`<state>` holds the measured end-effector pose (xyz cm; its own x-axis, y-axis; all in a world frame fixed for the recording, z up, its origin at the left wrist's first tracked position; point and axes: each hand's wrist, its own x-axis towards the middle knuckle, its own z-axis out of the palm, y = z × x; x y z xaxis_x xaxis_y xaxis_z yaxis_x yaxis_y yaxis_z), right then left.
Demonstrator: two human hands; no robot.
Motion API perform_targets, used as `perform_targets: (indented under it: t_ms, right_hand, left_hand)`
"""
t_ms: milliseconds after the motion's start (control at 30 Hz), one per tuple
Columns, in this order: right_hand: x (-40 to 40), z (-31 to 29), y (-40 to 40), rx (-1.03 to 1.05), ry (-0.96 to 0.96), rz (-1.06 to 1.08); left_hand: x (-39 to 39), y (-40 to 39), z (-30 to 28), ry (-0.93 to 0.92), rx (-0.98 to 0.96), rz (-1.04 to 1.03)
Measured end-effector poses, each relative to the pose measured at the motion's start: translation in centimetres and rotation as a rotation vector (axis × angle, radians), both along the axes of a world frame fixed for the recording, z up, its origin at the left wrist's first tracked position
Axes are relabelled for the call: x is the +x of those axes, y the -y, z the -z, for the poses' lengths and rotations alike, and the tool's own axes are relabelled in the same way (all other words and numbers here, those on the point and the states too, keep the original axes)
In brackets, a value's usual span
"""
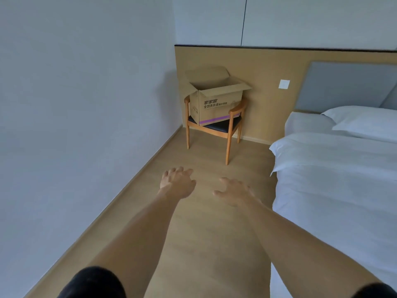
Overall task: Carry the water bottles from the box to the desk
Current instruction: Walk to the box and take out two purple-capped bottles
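Both grips hold nothing: the left hand [177, 182] and the right hand [235, 192] reach forward over the wooden floor [206, 244] with relaxed fingers. The cardboard box [216, 102], flaps open, sits on a wooden chair [227, 127] in the corner, well apart from the hands; its inside is hidden. A white bed [335, 179] is at the right.

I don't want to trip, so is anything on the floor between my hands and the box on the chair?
Nothing visible: bare floor lies between both hands and the chair holding the open box.
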<state>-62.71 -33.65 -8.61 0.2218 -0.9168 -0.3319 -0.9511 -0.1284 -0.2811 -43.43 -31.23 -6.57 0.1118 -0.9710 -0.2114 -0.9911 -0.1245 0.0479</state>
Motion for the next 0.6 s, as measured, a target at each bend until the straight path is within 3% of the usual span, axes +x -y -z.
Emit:
perform_targets:
  t_ms: [600]
  right_hand:
    - [-8.4,-1.6,31.2,-0.106,0.006,0.324]
  left_hand:
    - [-7.6,39.1,1.6,-0.068,-0.033,0.31]
